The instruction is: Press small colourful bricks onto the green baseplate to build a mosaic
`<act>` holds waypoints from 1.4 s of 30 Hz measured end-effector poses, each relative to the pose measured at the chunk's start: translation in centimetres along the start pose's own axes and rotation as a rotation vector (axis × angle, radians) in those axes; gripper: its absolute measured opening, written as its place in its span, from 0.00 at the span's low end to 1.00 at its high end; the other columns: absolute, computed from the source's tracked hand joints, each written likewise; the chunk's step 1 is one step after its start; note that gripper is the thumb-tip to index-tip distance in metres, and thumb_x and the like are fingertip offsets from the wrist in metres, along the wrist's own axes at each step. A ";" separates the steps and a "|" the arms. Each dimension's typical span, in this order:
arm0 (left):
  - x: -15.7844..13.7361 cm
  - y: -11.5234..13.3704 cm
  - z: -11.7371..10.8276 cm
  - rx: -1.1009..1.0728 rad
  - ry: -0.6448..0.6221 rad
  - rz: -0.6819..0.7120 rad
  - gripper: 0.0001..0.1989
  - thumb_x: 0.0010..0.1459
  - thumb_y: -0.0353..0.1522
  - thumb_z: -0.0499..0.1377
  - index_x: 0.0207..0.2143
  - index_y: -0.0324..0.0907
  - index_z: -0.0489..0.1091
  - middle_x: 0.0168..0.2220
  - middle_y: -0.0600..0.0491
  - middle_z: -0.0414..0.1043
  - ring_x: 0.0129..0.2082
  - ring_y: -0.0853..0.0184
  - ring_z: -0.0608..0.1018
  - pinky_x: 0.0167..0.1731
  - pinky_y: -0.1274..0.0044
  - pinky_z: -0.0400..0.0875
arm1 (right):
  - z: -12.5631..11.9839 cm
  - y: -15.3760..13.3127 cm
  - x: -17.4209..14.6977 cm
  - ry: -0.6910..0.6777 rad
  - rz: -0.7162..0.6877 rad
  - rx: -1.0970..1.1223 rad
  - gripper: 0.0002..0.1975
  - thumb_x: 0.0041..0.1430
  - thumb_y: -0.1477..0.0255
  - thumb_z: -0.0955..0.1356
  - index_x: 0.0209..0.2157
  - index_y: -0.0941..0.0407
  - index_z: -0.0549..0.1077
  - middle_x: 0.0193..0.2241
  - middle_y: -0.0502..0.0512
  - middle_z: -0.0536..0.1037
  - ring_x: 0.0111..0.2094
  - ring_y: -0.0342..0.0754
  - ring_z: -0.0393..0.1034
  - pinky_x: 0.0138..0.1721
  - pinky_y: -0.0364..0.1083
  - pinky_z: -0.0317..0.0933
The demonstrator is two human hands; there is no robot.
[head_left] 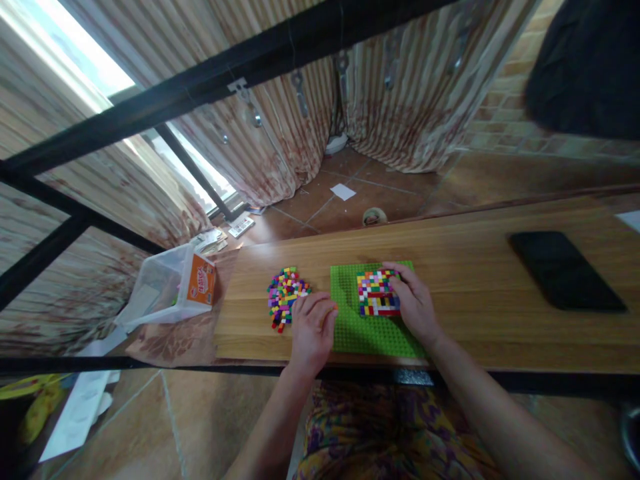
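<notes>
A green baseplate lies on the wooden table in front of me. A block of small coloured bricks is built on its far right part. My right hand rests on the right side of that block, fingers touching the bricks. A loose pile of small coloured bricks lies left of the plate. My left hand sits between the pile and the plate's left edge, fingers curled; whether it holds a brick I cannot tell.
A black phone lies on the table at the right. A clear plastic tub with an orange label stands at the table's left end. Black frame bars cross overhead. Papers lie on the tiled floor beyond.
</notes>
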State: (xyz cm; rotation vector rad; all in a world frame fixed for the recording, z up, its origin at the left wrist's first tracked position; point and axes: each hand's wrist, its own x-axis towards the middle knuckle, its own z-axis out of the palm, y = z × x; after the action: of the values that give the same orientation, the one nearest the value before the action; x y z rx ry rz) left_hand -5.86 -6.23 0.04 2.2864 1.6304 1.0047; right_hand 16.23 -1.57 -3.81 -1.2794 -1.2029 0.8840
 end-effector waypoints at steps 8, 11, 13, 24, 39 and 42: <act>2.2 3.8 1.6 -0.082 0.006 0.077 0.02 0.63 0.30 0.61 0.36 0.45 0.74 0.44 0.52 0.79 0.45 0.63 0.77 0.50 0.66 0.67 | 0.1 0.2 0.0 0.005 -0.035 -0.007 0.15 0.61 0.65 0.64 0.47 0.53 0.76 0.45 0.54 0.80 0.45 0.51 0.73 0.52 0.52 0.64; 2.7 4.1 1.9 -0.051 -0.002 0.093 0.02 0.61 0.29 0.62 0.35 0.45 0.74 0.45 0.52 0.79 0.46 0.62 0.76 0.52 0.64 0.66 | 0.1 0.2 0.1 0.004 -0.034 -0.021 0.15 0.62 0.65 0.64 0.47 0.53 0.76 0.45 0.54 0.80 0.45 0.51 0.73 0.52 0.52 0.64; 2.9 4.4 2.0 -0.028 -0.007 0.101 0.02 0.61 0.29 0.62 0.35 0.45 0.74 0.45 0.52 0.79 0.47 0.62 0.76 0.54 0.63 0.64 | 0.0 0.2 0.1 -0.002 -0.030 -0.015 0.15 0.62 0.65 0.64 0.48 0.52 0.75 0.45 0.54 0.80 0.45 0.51 0.73 0.51 0.52 0.64; 4.2 4.7 3.1 0.087 -0.041 0.088 0.04 0.58 0.28 0.63 0.32 0.46 0.73 0.50 0.53 0.76 0.51 0.59 0.74 0.57 0.59 0.60 | 0.1 0.1 0.1 -0.010 -0.048 -0.007 0.15 0.62 0.66 0.64 0.47 0.52 0.75 0.45 0.54 0.79 0.47 0.51 0.72 0.52 0.52 0.64; 3.9 4.9 4.4 -0.141 0.032 -0.072 0.09 0.54 0.21 0.61 0.35 0.42 0.70 0.49 0.46 0.74 0.53 0.58 0.74 0.53 0.62 0.68 | 0.1 0.0 0.1 -0.007 -0.050 -0.013 0.15 0.62 0.64 0.64 0.48 0.52 0.75 0.46 0.54 0.79 0.46 0.51 0.72 0.52 0.52 0.64; 3.8 4.6 4.4 -0.148 0.038 -0.047 0.06 0.57 0.23 0.61 0.35 0.42 0.71 0.49 0.47 0.74 0.52 0.60 0.74 0.54 0.63 0.69 | 0.1 -0.2 0.1 -0.003 -0.030 -0.026 0.16 0.62 0.64 0.64 0.48 0.53 0.75 0.45 0.54 0.80 0.45 0.51 0.73 0.52 0.52 0.65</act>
State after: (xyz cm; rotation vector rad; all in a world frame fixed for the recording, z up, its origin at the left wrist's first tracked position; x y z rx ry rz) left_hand 1.05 -3.62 0.59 2.1361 1.5603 1.1243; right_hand 16.16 -1.53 -3.64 -1.2783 -1.2366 0.8509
